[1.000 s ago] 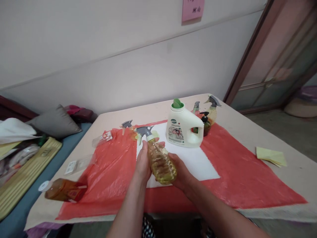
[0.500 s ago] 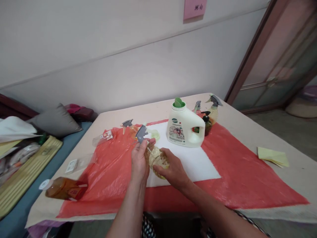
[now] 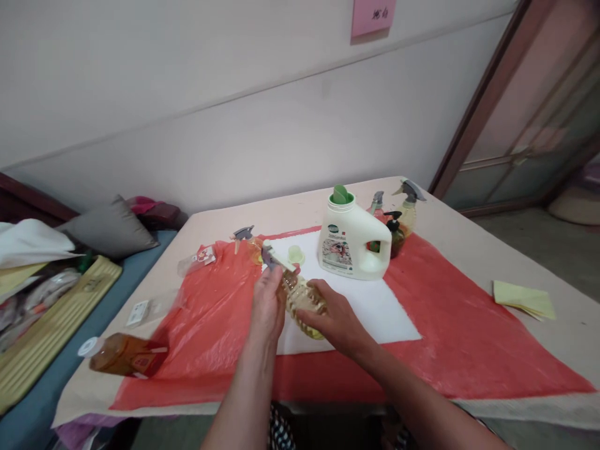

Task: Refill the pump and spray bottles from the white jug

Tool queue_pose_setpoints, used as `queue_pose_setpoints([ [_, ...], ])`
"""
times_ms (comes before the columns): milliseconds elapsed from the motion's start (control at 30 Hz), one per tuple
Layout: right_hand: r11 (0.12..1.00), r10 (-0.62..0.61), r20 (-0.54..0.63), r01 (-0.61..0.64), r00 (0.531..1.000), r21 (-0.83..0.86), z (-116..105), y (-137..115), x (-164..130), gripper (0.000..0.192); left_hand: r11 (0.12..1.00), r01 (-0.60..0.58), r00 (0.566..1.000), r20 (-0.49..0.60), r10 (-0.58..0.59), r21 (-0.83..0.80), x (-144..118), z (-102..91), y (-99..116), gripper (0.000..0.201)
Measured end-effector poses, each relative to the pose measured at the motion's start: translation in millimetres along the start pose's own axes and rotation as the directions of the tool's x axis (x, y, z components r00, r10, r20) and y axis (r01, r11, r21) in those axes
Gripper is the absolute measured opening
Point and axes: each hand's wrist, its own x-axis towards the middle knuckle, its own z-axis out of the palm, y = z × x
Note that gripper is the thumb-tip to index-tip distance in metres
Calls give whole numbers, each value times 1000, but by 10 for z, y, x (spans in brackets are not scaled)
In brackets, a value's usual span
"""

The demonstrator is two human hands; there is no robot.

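Observation:
A clear ridged spray bottle [image 3: 304, 306] with pale yellow liquid is held tilted over the white sheet [image 3: 375, 312]. My left hand [image 3: 268, 299] is closed around its neck, just below the grey and cream trigger head [image 3: 276, 255]. Lower down, my right hand [image 3: 338, 317] grips the bottle's body between thumb and fingers. Beyond the hands stands a large white detergent jug [image 3: 354, 240], its green-rimmed mouth open with a green piece in it. A pale green cap [image 3: 295, 255] lies on the sheet left of the jug.
Red plastic [image 3: 210, 331] covers much of the table. Behind the jug stand a spray bottle [image 3: 410, 206] and a dark pump bottle [image 3: 396, 234]. Another sprayer [image 3: 250, 240] is at the back left. An amber bottle [image 3: 124, 355] lies front left; a folded yellow cloth [image 3: 522, 299] lies right.
The spray bottle has turned in my hands, so its trigger head now shows its cream nozzle side pointing right. Both hands keep their hold. The view has shifted slightly.

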Motion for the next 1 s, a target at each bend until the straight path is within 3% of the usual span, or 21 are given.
queue_pose_setpoints([
  [67, 998, -9, 7, 9, 1000, -65, -21, -22, -8, 42, 1000, -10, 1000, -6, 10, -8, 6, 7, -8, 35],
  [400, 986, -16, 144, -8, 989, 168, 6, 83, 11, 34, 1000, -5, 1000, 22, 6, -23, 3, -13, 39, 34],
  [667, 978, 7, 206, -49, 979, 201, -19, 125, 54, 48, 998, -50, 997, -55, 52, 34, -8, 45, 49, 44],
  [800, 981, -21, 237, -26, 971, 194, -67, 128, 84, 58, 997, -44, 998, -43, 47, 59, -26, 56, 59, 48],
  [1000, 970, -66, 198, 17, 978, 242, -185, 59, 89, 56, 993, -82, 996, -8, 83, 82, -30, 109, 33, 61],
])
